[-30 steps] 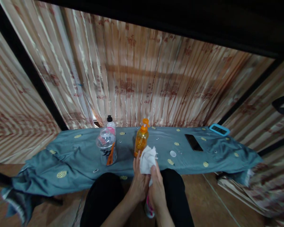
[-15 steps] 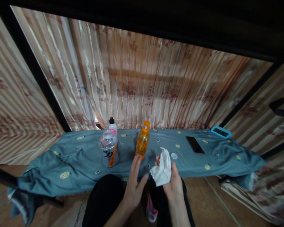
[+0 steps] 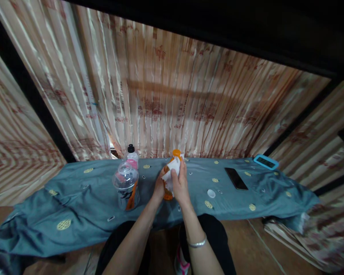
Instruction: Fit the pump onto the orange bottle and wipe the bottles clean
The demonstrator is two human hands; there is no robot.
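An orange pump bottle (image 3: 168,196) stands on the cloth-covered table in front of me. My left hand (image 3: 159,187) is wrapped round its left side. With my right hand (image 3: 181,185) I press a crumpled white tissue (image 3: 172,172) against the bottle's front and upper right. The tissue covers much of the bottle, and only its orange top and base show clearly. To the left stand a clear plastic cup (image 3: 126,191) with a domed lid and, behind it, a clear bottle (image 3: 132,156) with a black cap and pink label.
A small white disc (image 3: 211,193) lies right of my hands on the blue-green cloth (image 3: 88,198). Farther right are a dark phone (image 3: 236,178) and a blue-framed device (image 3: 266,162). Black frame bars and striped curtains (image 3: 160,95) enclose the table.
My left hand has gone from touching the bottle's base to holding its side. My right hand has brought the tissue up and left onto the bottle.
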